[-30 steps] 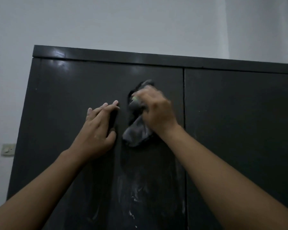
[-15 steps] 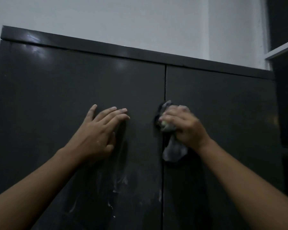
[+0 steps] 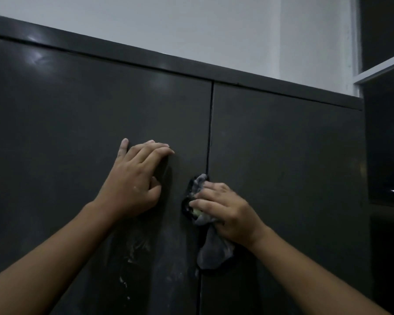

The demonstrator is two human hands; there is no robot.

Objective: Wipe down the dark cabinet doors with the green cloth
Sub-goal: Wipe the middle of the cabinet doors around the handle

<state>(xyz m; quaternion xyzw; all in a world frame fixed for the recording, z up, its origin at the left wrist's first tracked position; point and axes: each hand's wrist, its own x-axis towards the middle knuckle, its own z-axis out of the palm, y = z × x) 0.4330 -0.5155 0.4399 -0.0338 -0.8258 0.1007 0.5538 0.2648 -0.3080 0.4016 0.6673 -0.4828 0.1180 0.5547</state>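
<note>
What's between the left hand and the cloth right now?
Only a bare strip of the left cabinet door, seen in the head view; the left hand and the cloth do not touch.

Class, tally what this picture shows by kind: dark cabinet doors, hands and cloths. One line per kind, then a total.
Dark cabinet doors: 2, the left door and the right door
Hands: 2, the left hand flat on the left door, the right hand gripping the cloth
Cloths: 1
Total: 5
</note>
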